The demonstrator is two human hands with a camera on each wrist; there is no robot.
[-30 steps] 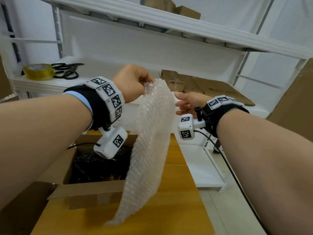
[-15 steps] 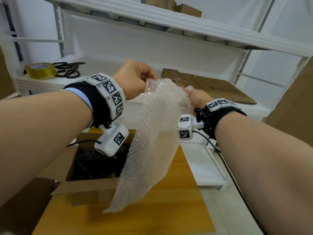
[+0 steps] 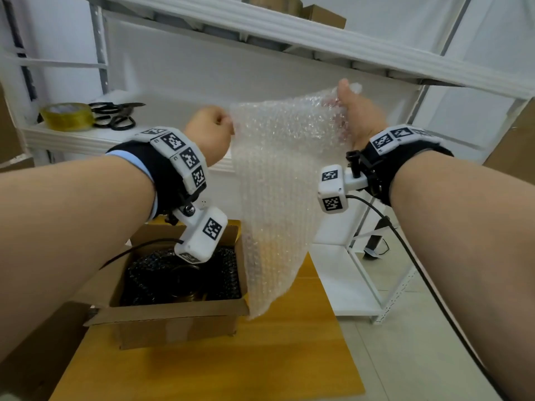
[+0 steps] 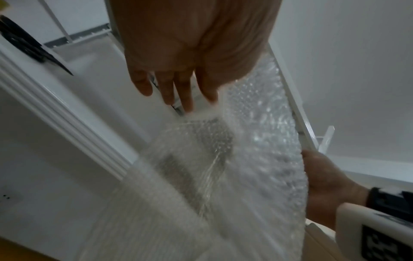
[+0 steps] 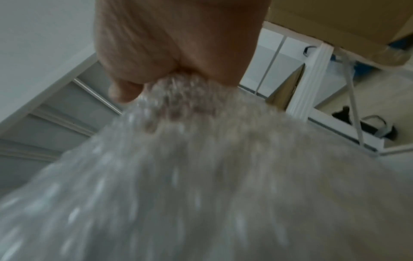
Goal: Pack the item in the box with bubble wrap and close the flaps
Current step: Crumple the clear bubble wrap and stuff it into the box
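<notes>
A clear bubble wrap sheet hangs spread between my two hands, above the table. My left hand pinches its top left corner, and in the left wrist view the wrap runs from those fingers across to my right hand. My right hand grips the top right corner, held higher; the right wrist view shows the wrap bunched in its fist. Below and to the left stands the open cardboard box with a dark bubble-wrapped item inside. The sheet's lower tip hangs by the box's right front corner.
The box sits on a wooden table. A white shelf behind holds a yellow tape roll and black scissors. Cardboard boxes sit on the top shelf. A low white rack stands to the right.
My right hand took hold of the wrap's free top edge and pulled it right and up. The sheet, bunched and hanging from my left hand before, is now spread wide.
</notes>
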